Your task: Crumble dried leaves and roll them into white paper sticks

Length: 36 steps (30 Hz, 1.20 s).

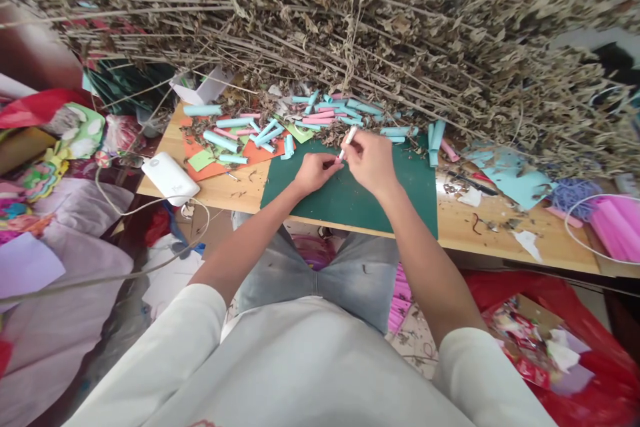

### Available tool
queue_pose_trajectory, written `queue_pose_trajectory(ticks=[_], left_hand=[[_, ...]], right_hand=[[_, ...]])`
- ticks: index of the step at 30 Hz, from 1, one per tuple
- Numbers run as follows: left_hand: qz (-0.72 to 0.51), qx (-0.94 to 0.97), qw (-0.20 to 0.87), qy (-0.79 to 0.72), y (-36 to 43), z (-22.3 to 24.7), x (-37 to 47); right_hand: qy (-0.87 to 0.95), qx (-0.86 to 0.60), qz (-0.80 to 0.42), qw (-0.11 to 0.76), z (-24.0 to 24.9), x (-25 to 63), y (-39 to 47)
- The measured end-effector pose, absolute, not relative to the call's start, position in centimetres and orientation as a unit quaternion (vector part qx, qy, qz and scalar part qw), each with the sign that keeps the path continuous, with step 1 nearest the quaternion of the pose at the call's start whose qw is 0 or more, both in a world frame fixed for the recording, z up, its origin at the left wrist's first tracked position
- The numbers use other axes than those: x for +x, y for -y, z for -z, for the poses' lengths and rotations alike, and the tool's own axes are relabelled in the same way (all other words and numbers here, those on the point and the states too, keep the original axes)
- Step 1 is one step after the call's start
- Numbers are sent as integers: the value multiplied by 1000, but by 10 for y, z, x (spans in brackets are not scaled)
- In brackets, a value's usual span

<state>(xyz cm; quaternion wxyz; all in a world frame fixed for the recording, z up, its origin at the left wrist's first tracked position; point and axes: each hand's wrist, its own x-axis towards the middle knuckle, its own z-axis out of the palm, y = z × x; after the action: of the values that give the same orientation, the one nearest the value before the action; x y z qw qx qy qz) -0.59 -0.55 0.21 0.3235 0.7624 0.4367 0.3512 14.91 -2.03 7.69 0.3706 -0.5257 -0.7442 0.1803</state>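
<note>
**Tube (348,141) at the mat's (350,203) far side**

The mat lay bare toward the desk's (245,195) front edge; stalks (300,27) crowded behind. The right hand (371,159) gripped the tilted tube; the left hand (316,173) pinched its lower end.

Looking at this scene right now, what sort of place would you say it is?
Probably a home craft corner: pink and blue paper rolls lie about a green mat, dried stalks are heaped behind, and a red bag holds scraps.
</note>
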Motion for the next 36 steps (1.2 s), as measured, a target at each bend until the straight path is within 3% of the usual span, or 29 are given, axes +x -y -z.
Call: queue_pose_trajectory(ticks=[26, 36], left_hand=[[-356, 762, 319, -436, 4, 1, -6], [-347, 767, 316, -437, 4, 1, -6]], right_hand=[[700, -546, -215, 408, -66, 150, 25], [721, -556, -154, 384, -68, 146, 22]])
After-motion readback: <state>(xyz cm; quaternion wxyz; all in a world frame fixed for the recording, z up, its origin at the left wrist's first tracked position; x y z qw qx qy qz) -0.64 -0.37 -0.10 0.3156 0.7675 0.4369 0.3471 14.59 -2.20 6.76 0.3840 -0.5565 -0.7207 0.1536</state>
